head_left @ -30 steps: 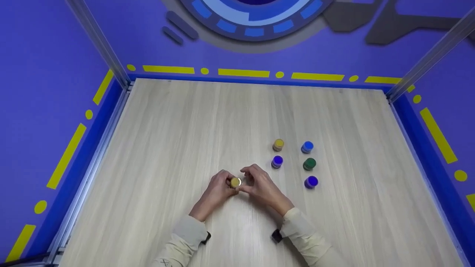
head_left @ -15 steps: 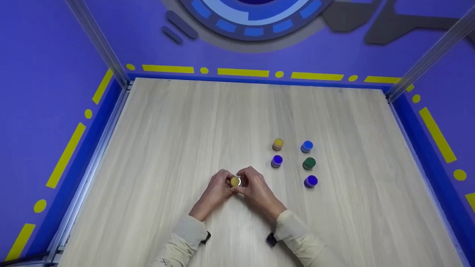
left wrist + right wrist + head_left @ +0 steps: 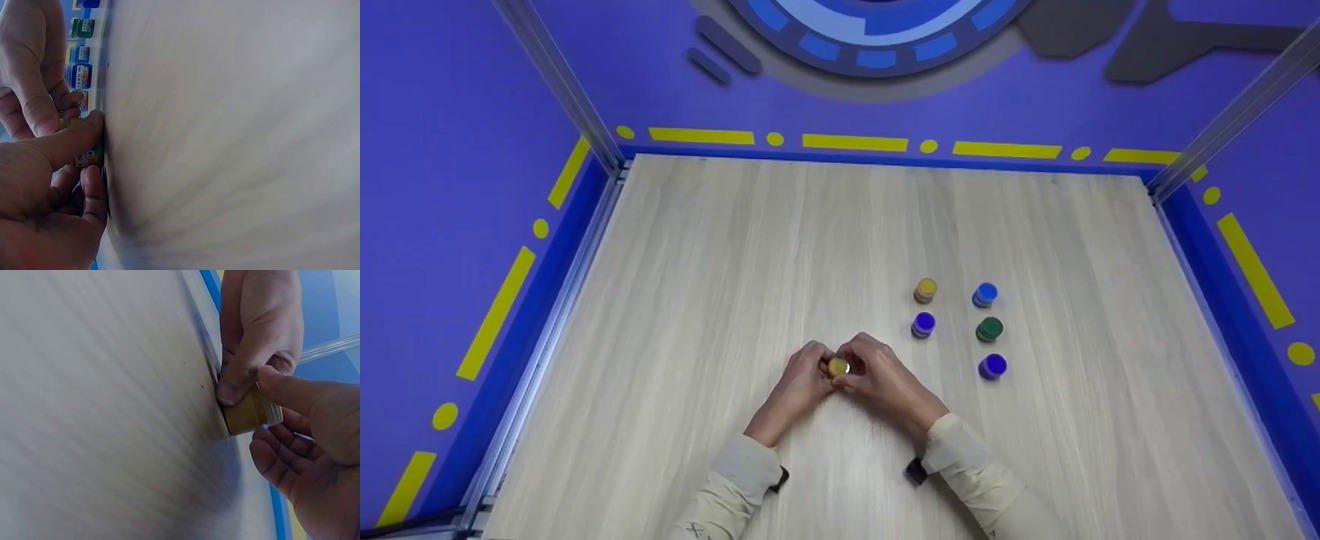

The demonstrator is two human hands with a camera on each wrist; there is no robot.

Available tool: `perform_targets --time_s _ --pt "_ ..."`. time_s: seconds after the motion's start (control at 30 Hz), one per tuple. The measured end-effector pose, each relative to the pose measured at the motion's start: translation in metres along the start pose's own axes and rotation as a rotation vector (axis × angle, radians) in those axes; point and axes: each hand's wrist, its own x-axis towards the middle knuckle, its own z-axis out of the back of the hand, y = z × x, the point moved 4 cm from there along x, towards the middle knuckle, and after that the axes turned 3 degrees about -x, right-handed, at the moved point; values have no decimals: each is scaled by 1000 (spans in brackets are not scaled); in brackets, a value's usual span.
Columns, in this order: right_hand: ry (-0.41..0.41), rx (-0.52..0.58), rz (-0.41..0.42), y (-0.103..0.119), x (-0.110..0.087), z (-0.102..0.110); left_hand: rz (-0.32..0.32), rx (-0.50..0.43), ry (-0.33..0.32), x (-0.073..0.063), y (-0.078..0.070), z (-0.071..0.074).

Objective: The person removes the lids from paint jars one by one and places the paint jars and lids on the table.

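Observation:
Near the front of the table, my left hand (image 3: 804,381) grips the body of a small ochre paint jar (image 3: 243,417), thumb along its side. The jar stands low at the tabletop, with its ridged clear lid (image 3: 273,413) facing up. On the other side, my right hand (image 3: 883,379) holds that lid, thumb on its edge and fingers curled around it. In the left wrist view, a printed label (image 3: 87,158) shows below the left thumb. Fingers of both hands cover much of the jar.
To the right of the hands stand another ochre jar (image 3: 925,290), a blue jar (image 3: 985,295), a green jar (image 3: 989,330) and two purple jars, one nearer the hands (image 3: 923,325) and one farther right (image 3: 992,367). Blue panels and metal posts border the wooden table (image 3: 735,247).
My right hand has moved slightly left, its thumb and fingers drawing in around the jar's lid. My left hand keeps its grip in the same place. The other jars stay put.

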Motion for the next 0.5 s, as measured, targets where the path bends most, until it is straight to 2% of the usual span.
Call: perform_targets --time_s 0.27,0.4,0.5 --pt "114 -58 84 1 3 6 7 29 20 0 -3 0" --pt "143 -110 124 1 4 6 38 9 35 0 -3 1" --pt "153 -108 157 1 5 5 55 1 40 0 -2 1"
